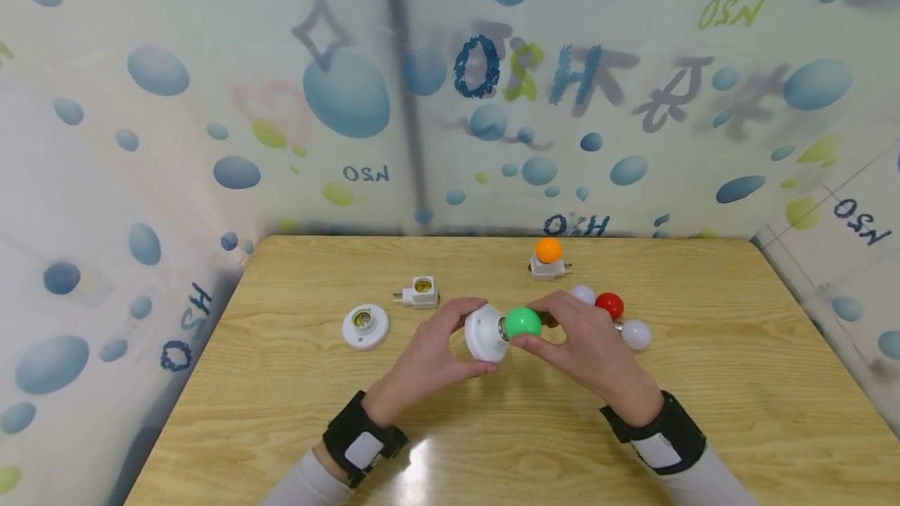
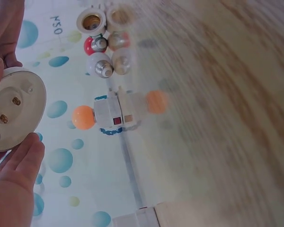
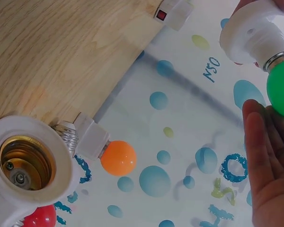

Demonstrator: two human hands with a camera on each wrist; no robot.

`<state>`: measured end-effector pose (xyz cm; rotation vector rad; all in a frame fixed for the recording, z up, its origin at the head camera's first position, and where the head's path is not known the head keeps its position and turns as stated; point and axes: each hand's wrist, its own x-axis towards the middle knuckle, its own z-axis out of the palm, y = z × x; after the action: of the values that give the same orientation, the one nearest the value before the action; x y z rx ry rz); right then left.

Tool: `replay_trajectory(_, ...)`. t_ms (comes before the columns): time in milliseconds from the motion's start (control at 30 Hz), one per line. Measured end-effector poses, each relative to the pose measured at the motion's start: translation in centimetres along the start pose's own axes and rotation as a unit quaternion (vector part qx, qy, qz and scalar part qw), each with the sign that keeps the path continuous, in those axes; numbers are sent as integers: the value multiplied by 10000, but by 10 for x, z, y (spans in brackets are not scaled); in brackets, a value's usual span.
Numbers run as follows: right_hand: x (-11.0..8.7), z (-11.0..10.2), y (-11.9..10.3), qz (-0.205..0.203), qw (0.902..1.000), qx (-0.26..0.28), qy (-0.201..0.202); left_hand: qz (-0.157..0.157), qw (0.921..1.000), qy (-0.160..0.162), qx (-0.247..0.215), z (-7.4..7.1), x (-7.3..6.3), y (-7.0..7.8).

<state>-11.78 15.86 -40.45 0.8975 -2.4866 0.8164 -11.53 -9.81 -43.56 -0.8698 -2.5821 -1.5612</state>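
Observation:
My left hand [image 1: 430,351] holds a round white lamp holder [image 1: 483,333] by its rim, thumb below and fingers above. Its flat underside, with two brass screws, faces the left wrist camera. A green bulb [image 1: 523,324] sits with its metal base at the socket mouth, bulb pointing right. My right hand [image 1: 592,348] pinches this bulb between thumb and fingers. In the right wrist view the green bulb [image 3: 281,90] and holder [image 3: 255,35] line up, a band of metal thread showing between them. Both are held above the wooden table [image 1: 295,428].
Left on the table stand another round lamp holder [image 1: 366,326] and a plug-in socket [image 1: 422,292]. An orange bulb [image 1: 548,250] sits in a plug-in socket at the back. Right lie a red bulb [image 1: 609,305], white bulbs [image 1: 636,335] and a white socket [image 3: 31,161]. A patterned wall [image 1: 492,201] borders the table.

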Motion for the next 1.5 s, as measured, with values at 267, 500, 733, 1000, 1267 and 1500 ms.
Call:
replay_trajectory(267,-2,-9,0,340,9966,467,-582,-274,9989,83,-361,0,-1,-3)
replay_trajectory(500,1,-18,0,-341,9877,906,-1225,-221,9982,42,-560,-3,-1,-4)
replay_trajectory(733,1,-14,2,-551,9911,843,-866,-181,9978,0,-643,-3,-2,-6)
replay_trajectory(1000,1,-5,1,-497,9977,450,-57,-11,9992,5,-403,-2,-1,-2)
replay_trajectory(1267,1,-3,-2,-231,9996,113,134,177,9997,52,-150,-1,0,-1)
replay_trajectory(1500,-3,-10,1,15,9993,316,-213,-20,9996,75,-276,-3,-2,-2)
